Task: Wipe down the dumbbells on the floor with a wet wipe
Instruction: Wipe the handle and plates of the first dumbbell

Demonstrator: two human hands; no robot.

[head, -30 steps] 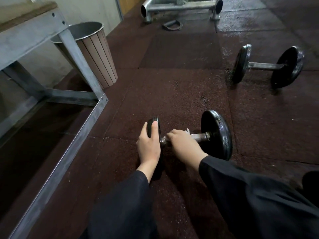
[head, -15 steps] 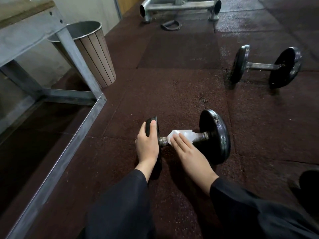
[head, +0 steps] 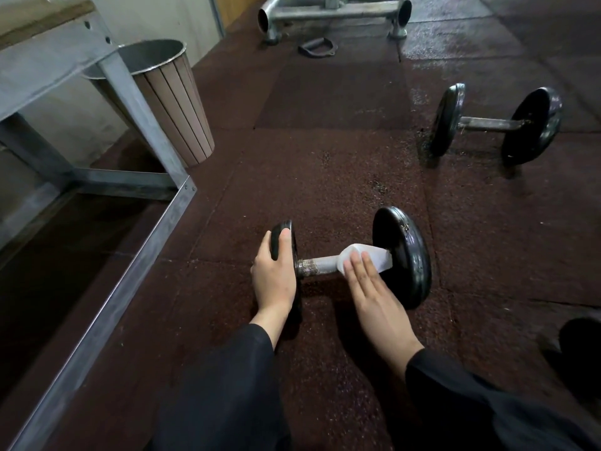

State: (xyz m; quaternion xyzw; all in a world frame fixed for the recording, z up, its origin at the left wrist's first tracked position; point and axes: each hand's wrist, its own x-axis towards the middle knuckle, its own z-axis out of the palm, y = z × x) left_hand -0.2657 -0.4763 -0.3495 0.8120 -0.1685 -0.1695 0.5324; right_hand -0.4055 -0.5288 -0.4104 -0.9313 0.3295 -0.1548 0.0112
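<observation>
A black-plated dumbbell (head: 403, 255) lies on the dark rubber floor just in front of me, its metal handle rusty near the left plate. My left hand (head: 274, 278) grips the left plate, thumb over its rim. My right hand (head: 374, 291) lies with straight fingers on a white wet wipe (head: 367, 257), pressing it against the handle's right end beside the right plate. A second dumbbell (head: 494, 123) rests on the floor at the far right, untouched.
A grey metal frame (head: 136, 252) runs along the left. A wood-slatted bin (head: 169, 96) stands behind it. A steel tube base (head: 331, 14) and a black strap handle (head: 317, 48) lie at the far end. The floor near them looks wet.
My right hand uncurled from the handle and slid the wipe rightward along the bar to the right plate. The left hand stayed on the left plate.
</observation>
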